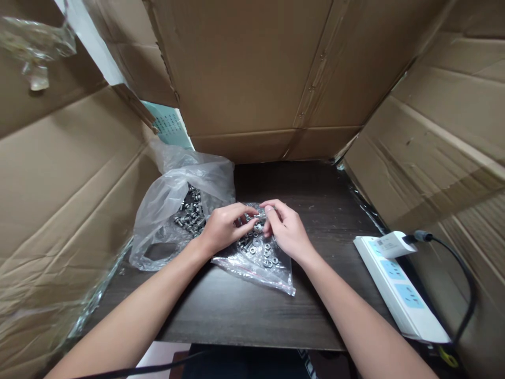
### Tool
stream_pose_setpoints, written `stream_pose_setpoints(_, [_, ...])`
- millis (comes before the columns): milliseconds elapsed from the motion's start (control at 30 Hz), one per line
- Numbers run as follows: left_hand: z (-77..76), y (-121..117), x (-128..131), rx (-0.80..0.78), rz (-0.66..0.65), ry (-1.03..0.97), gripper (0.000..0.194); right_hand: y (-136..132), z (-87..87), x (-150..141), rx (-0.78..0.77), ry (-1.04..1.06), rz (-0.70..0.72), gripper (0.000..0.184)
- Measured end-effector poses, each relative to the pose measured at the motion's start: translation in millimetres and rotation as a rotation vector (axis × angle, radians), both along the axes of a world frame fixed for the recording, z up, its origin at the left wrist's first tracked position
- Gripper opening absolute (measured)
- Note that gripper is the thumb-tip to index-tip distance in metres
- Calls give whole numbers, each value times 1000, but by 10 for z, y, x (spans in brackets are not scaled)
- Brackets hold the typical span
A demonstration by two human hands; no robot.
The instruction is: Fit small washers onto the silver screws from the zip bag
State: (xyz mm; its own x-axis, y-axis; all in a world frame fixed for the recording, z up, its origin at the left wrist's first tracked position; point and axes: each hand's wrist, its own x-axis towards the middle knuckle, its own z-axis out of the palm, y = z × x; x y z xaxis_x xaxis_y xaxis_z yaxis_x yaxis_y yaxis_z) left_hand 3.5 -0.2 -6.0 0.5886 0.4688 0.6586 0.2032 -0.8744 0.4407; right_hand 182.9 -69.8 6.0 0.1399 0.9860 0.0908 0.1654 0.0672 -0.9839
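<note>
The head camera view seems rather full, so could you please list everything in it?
large plastic bag: one, clear, left of centre
bolts: many, silver, in that bag
zip bag: one, clear, by the hands
nuts, washers and bolts: many, silver, at the zip bag
table: one, dark brown, below
cardboard: several panels, brown, around
tape: clear, upper left
printed sheet: one, pale green, back left
power strip: one, white, right
charger: one, white, on the strip
cables: two, black, right and bottom left
hands: left and right, bare, fingertips together above the zip bag

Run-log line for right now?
left hand, right hand | fingertips at small metal fastener | zip bag, nuts below | plastic bag, bolts alongside
</note>
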Motion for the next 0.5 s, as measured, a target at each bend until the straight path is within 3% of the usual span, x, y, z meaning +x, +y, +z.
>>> stream_pose_setpoints(67, [7, 4, -3, -9, 4, -7, 10, 1, -7, -10, 6, 9, -36, 25])
stream_pose_setpoints(267, [6, 10, -13, -5, 4, -8, 10, 12, -3, -16, 119, 104, 77, 27])
stream_pose_setpoints(500, [16, -1, -5, -1, -5, 15, 10, 7, -45, -55, 46, -6, 2, 22])
